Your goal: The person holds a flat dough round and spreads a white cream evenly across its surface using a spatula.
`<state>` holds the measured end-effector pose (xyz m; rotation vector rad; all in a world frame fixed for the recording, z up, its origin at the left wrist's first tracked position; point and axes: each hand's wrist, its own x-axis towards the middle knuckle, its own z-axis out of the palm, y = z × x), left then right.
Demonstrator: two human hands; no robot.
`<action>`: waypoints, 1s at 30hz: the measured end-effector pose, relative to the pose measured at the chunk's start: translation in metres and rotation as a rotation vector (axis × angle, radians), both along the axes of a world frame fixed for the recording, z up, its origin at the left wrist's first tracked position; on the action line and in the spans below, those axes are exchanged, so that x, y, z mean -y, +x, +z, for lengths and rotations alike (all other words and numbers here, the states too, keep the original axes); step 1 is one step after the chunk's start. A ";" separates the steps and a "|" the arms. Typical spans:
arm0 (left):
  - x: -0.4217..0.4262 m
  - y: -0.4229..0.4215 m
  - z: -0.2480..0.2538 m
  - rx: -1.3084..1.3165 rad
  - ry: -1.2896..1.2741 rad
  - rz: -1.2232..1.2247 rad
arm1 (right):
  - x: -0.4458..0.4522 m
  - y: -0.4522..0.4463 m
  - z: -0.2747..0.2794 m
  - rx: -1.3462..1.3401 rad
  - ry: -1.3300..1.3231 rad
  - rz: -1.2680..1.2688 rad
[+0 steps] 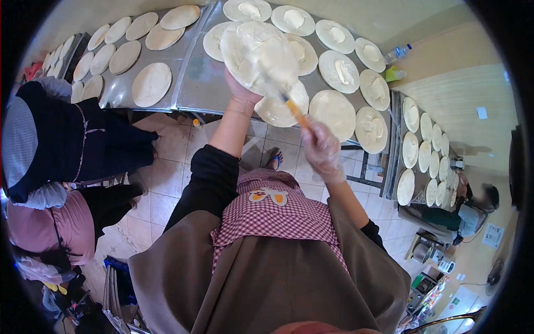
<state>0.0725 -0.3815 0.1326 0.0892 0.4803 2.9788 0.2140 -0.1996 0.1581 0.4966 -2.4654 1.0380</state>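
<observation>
My left hand (240, 88) holds up a pale round flat disc (236, 50) from below. Most of its fingers are hidden under the disc. White cream (272, 53) lies in a thick, uneven layer on top. In a clear plastic glove, my right hand (322, 149) is closed around the orange-yellow handle of a spatula (296, 113). The spatula's blade is smeared by motion over the disc's near right edge. Just below the raised disc, another pale disc (283, 108) rests on the metal table (194, 83). Several discs around it carry dollops of cream.
Plain discs (152, 84) lie on the left table, more (410, 150) on the right-hand table. A water bottle (397, 53) and a green item (395, 73) stand by the wall. Two people (55, 139) are at left, another person (473, 209) at far right.
</observation>
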 end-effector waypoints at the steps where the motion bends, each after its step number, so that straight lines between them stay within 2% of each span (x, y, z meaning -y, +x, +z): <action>1: 0.003 -0.004 -0.007 -0.124 0.222 -0.086 | -0.001 -0.008 0.000 0.001 0.001 -0.001; 2: 0.004 -0.007 -0.010 -0.247 0.444 -0.172 | -0.003 -0.017 0.001 0.049 -0.017 -0.091; 3: 0.003 -0.009 -0.012 -0.245 0.444 -0.173 | -0.004 -0.023 0.002 0.099 -0.036 -0.183; 4: 0.001 -0.013 -0.014 -0.216 0.541 -0.221 | -0.001 -0.025 -0.002 0.212 -0.135 -0.168; 5: 0.000 -0.016 -0.017 -0.188 0.637 -0.267 | 0.004 -0.022 -0.004 0.210 -0.135 -0.167; 7: -0.001 -0.022 -0.027 -0.243 0.628 -0.281 | 0.014 -0.011 -0.005 0.063 0.021 -0.104; 9: -0.001 -0.020 -0.028 -0.290 0.619 -0.296 | 0.015 0.002 -0.001 0.083 0.055 -0.033; 11: -0.002 -0.016 -0.026 -0.021 0.259 -0.061 | 0.014 0.007 0.002 0.042 0.102 0.109; 13: -0.001 -0.015 -0.023 -0.017 0.261 -0.081 | 0.011 0.000 0.004 -0.001 0.082 0.071; 15: -0.003 -0.012 -0.015 0.019 0.095 0.042 | 0.006 -0.013 0.005 -0.044 0.067 0.034; 16: -0.004 -0.012 -0.017 0.018 0.097 0.040 | 0.003 -0.022 0.006 -0.080 0.081 -0.042; 17: -0.003 -0.013 -0.019 -0.091 0.286 -0.084 | 0.001 -0.027 0.007 -0.115 0.095 -0.118; 18: -0.004 -0.013 -0.022 -0.200 0.474 -0.210 | 0.004 -0.029 0.008 -0.095 0.038 -0.091; 21: -0.008 -0.014 -0.021 -0.339 0.551 -0.293 | 0.013 -0.012 0.004 -0.038 0.142 -0.021; 23: -0.010 -0.013 -0.015 -0.456 0.359 -0.195 | 0.015 0.002 0.008 0.005 0.150 0.018; 25: -0.010 -0.004 -0.005 0.045 -0.026 -0.029 | 0.015 0.008 0.022 0.102 0.202 0.112; 26: -0.011 0.003 -0.002 -0.349 0.370 -0.219 | 0.013 0.005 0.023 0.101 0.202 0.113; 27: -0.011 0.003 0.000 -0.347 0.369 -0.219 | 0.011 -0.001 0.023 0.059 0.188 0.058; 29: -0.012 0.001 0.004 -0.001 -0.072 0.018 | 0.008 -0.017 0.023 0.015 0.175 0.002; 30: -0.012 0.001 0.004 0.001 -0.040 0.018 | 0.008 -0.028 0.023 -0.099 0.123 -0.023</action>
